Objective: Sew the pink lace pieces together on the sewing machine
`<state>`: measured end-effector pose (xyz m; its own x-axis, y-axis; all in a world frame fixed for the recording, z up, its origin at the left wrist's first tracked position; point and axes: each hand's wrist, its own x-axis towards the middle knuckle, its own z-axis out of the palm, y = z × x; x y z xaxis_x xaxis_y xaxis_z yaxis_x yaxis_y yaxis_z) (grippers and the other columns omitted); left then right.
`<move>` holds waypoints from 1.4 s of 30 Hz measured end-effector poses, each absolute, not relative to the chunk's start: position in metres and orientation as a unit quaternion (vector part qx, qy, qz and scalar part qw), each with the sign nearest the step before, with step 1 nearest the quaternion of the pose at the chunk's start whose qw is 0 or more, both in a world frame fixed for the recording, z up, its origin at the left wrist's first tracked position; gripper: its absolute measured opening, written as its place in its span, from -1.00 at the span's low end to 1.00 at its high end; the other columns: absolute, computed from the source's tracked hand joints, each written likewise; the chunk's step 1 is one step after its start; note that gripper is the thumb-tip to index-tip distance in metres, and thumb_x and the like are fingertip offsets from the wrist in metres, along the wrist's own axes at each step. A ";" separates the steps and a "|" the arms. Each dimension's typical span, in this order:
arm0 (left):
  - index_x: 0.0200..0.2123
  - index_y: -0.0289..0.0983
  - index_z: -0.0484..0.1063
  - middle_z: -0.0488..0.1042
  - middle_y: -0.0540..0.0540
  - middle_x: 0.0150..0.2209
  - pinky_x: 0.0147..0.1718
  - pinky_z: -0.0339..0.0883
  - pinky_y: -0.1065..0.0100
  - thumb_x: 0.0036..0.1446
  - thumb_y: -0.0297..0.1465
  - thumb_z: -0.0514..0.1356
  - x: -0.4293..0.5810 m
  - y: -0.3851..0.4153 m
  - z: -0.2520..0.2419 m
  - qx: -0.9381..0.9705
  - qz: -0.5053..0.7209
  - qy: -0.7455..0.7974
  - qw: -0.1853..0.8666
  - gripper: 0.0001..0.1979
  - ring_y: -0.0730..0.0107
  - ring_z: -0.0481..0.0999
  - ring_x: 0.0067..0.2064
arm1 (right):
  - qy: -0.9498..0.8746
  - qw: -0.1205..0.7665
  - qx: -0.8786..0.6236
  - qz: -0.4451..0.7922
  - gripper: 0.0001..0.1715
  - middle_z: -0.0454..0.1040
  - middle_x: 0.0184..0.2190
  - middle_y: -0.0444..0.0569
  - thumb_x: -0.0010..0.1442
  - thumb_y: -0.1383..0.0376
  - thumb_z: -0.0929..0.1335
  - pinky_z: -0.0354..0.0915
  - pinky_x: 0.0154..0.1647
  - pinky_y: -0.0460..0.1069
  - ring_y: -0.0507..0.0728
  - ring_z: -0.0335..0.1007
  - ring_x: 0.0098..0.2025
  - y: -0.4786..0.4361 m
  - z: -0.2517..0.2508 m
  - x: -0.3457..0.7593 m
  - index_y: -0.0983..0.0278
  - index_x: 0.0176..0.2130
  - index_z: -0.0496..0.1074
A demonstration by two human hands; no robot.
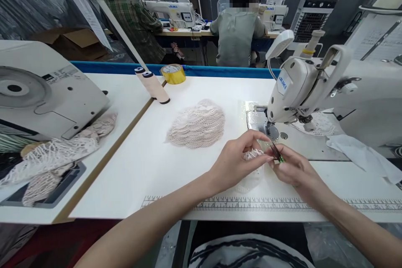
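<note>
My left hand (240, 159) pinches a small piece of white lace (252, 154) in front of the sewing machine. Part of that lace hangs below my fingers over the table. In my right hand (292, 165) are small thread snips (276, 150) with a bit of green on them, their blades up against the fingertips of my left hand. The sewing machine (289, 88) stands just beyond both hands, its needle area over the metal plate. To the left of my hands lies a pile of pale lace pieces (197, 125), overlapping in layers.
Thread cones (155, 88) and yellow tape (173, 74) sit at the back. A second machine (47, 92) and lace strips (59, 155) are on the left. White cloth (364, 157) lies right; a ruler strip (238, 205) runs along the front edge. Two people sit at machines beyond.
</note>
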<state>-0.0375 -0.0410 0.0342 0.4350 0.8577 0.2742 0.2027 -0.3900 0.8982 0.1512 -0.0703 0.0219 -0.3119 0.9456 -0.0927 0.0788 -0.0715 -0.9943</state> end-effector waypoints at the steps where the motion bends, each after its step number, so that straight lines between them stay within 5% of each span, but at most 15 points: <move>1: -0.10 -0.21 0.37 0.39 0.02 -0.41 -0.40 0.23 0.42 0.14 -0.28 0.24 -0.038 -0.041 0.034 0.731 0.394 0.354 0.431 -0.73 0.45 0.38 -0.40 | -0.575 0.366 -0.463 0.567 -0.61 0.27 -0.39 -0.16 0.11 0.04 0.40 0.10 -0.44 -0.06 -0.02 0.04 -0.50 -0.070 0.020 0.150 0.19 -0.14 0.35; 5: -0.09 -0.20 0.37 0.42 0.00 -0.36 -0.35 0.23 0.40 0.11 -0.30 0.26 -0.045 -0.038 0.036 0.737 0.365 0.347 0.451 -0.71 0.43 0.39 -0.36 | -0.554 0.333 -0.525 0.554 -0.66 0.06 -0.57 -0.24 0.07 0.04 0.43 -0.05 -0.54 -0.09 -0.04 -0.07 -0.54 -0.069 0.016 0.152 0.23 -0.35 0.36; 10: -0.09 -0.15 0.41 0.42 -0.06 -0.16 -0.29 0.24 0.35 0.05 -0.30 0.29 -0.060 -0.028 0.036 0.736 0.279 0.411 0.460 -0.69 0.31 0.42 -0.20 | -0.590 0.337 -0.563 0.470 -0.64 0.13 -0.54 -0.22 0.08 0.00 0.41 -0.06 -0.54 -0.08 -0.04 -0.08 -0.55 -0.071 0.024 0.163 0.23 -0.39 0.34; 16: -0.31 -0.23 0.51 0.44 -0.04 -0.35 -0.38 0.22 0.36 0.03 -0.25 0.28 -0.062 -0.020 0.033 0.695 0.195 0.389 0.572 -0.81 0.38 0.40 -0.34 | -0.664 0.290 -0.572 0.385 -0.55 0.10 -0.54 -0.18 0.13 -0.01 0.35 0.01 -0.48 -0.06 0.03 0.01 -0.48 -0.078 0.033 0.166 0.23 -0.52 0.17; 21: -0.35 -0.26 0.45 0.46 -0.02 -0.34 -0.23 0.28 0.35 0.00 -0.30 0.33 -0.053 -0.025 0.035 0.583 0.283 0.357 0.673 -0.81 0.45 0.43 -0.29 | -0.679 0.273 -0.569 0.375 -0.56 0.12 -0.54 -0.18 0.18 0.01 0.32 0.03 -0.47 -0.07 0.03 0.05 -0.46 -0.080 0.032 0.167 0.23 -0.51 0.16; 26: -0.33 -0.27 0.45 0.47 -0.04 -0.36 -0.32 0.29 0.37 0.00 -0.26 0.33 -0.049 -0.030 0.032 0.608 0.323 0.355 0.633 -0.77 0.45 0.42 -0.35 | -0.691 0.269 -0.567 0.359 -0.67 0.43 -0.30 -0.09 0.19 0.00 0.32 0.23 -0.35 -0.04 0.10 0.31 -0.32 -0.079 0.034 0.175 0.18 -0.20 0.40; 30: -0.32 -0.27 0.49 0.49 -0.06 -0.38 -0.39 0.27 0.37 0.03 -0.22 0.30 -0.048 -0.033 0.031 0.639 0.303 0.369 0.603 -0.77 0.43 0.40 -0.38 | -0.720 0.261 -0.546 0.340 -0.55 0.45 -0.04 -0.01 0.18 0.02 0.33 0.30 -0.39 -0.05 0.16 0.40 -0.16 -0.079 0.044 0.176 0.10 0.03 0.36; 33: -0.33 -0.27 0.50 0.50 -0.07 -0.38 -0.36 0.28 0.35 0.04 -0.22 0.29 -0.048 -0.034 0.031 0.646 0.299 0.364 0.602 -0.77 0.41 0.42 -0.37 | -0.746 0.228 -0.514 0.356 -0.56 0.46 -0.03 -0.02 0.24 0.03 0.28 0.30 -0.48 -0.06 0.14 0.43 -0.23 -0.078 0.051 0.170 0.06 0.08 0.39; 42: -0.30 -0.28 0.51 0.55 -0.10 -0.32 -0.20 0.35 0.26 0.02 -0.26 0.32 -0.049 -0.033 0.028 0.614 0.291 0.348 0.646 -0.77 0.32 0.51 -0.26 | -0.799 0.218 -0.453 0.330 -0.56 0.53 -0.14 -0.02 0.32 0.08 0.21 0.37 -0.23 0.06 0.18 0.43 -0.19 -0.073 0.053 0.158 0.05 0.14 0.35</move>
